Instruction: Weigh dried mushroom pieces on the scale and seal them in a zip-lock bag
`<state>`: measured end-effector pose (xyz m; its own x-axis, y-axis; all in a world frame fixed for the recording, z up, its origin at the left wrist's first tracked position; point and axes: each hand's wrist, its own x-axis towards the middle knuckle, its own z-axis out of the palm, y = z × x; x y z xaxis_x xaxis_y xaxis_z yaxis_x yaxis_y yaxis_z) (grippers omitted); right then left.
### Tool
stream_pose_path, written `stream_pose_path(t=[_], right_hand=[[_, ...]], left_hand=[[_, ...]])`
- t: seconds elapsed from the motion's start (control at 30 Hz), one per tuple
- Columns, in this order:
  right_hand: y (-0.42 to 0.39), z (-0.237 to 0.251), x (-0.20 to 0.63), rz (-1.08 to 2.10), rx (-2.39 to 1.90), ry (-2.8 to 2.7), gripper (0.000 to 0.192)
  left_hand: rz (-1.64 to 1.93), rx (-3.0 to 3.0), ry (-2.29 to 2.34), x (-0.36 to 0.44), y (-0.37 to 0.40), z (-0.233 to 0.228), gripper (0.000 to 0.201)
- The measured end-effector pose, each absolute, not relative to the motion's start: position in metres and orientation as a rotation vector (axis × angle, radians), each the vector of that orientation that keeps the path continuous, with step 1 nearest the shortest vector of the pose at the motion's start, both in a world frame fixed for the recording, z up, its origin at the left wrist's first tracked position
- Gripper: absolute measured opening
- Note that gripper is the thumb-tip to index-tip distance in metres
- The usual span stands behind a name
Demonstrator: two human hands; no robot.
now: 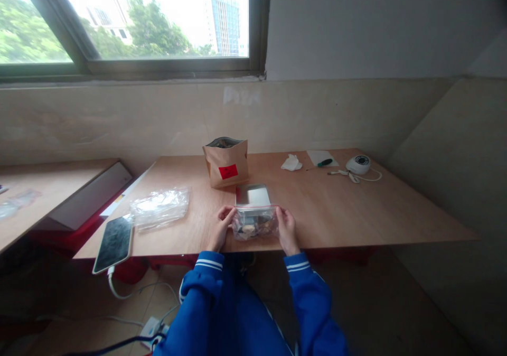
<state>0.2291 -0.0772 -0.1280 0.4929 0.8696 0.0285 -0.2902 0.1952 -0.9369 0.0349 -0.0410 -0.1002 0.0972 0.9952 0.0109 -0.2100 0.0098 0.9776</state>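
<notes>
A clear zip bag (255,224) with a red strip along its top edge lies at the table's near edge, small items inside it that I cannot make out. My left hand (223,226) pinches its upper left corner. At the upper right corner, my right hand (287,228) pinches it too. Just behind the bag is a shallow silvery metal tray or tin (252,195), partly covered by it. Farther back stands an open brown paper pouch (227,164) with a red label and dark contents at its mouth.
Left on the wooden table (317,213) are a stack of clear plastic bags (160,208) and a phone (114,244) on a charging cable, overhanging the edge. Crumpled tissue (292,162), a green-handled screwdriver (325,162) and a white dome camera (358,165) with cables sit at the back right.
</notes>
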Motion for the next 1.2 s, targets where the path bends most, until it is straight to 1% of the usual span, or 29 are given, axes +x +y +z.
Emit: stream_pose_path(t=[0.13, 0.37, 0.63, 0.93, 1.2], right_hand=[[-0.079, -0.129, 0.229, 0.975, -1.102, -0.753, 0.042], [-0.084, -0.127, 0.23, 0.91, -1.166, -0.904, 0.043], [-0.081, -0.133, 0.23, 0.838, -1.156, -0.783, 0.038], [-0.079, -0.136, 0.232, 0.939, -1.082, -0.77, 0.032], [-0.082, -0.124, 0.228, 0.996, -1.072, -0.874, 0.035]], left_hand=[[1.202, 1.092, 0.951, 0.035, -0.041, -0.1, 0.033], [1.211, 1.04, 0.937, 0.034, -0.041, -0.105, 0.033], [1.297, 1.022, 0.962, 0.031, -0.037, -0.11, 0.032], [1.29, 1.049, 0.971, 0.033, -0.037, -0.112, 0.033], [1.242, 0.987, 0.864, 0.039, -0.041, -0.105, 0.029]])
